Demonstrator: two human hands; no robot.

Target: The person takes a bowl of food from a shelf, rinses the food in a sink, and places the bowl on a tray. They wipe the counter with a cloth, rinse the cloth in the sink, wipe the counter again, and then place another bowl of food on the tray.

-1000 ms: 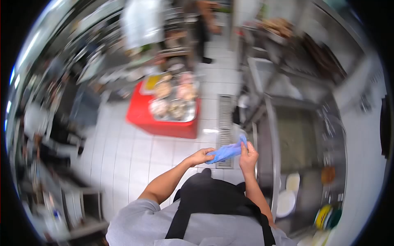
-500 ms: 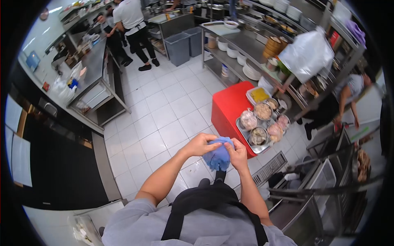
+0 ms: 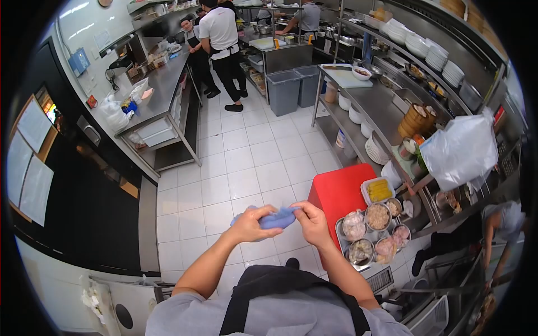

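Note:
A crumpled blue cloth (image 3: 277,220) is stretched sideways in front of my body, above the tiled floor. My left hand (image 3: 249,225) wraps round its left part, with some of the cloth poking out behind the fingers. At the other end, my right hand (image 3: 312,223) pinches a bunched tip between thumb and fingers. Just right of my right hand is a metal tray (image 3: 340,229) holding several bowls and bags of pale raw food.
The tray lies by a red box (image 3: 330,193), with a tub of yellow food (image 3: 379,190) alongside. A steel worktable (image 3: 358,101) bears a cutting board (image 3: 350,78) with a knife. Grey bins (image 3: 284,92) stand ahead. Several people work around the kitchen, one bending at right (image 3: 501,224).
The blue cloth has gone from hanging bunched between my hands to being pulled out sideways. My left hand now wraps it. The view has swung, shifting the room rightward and down.

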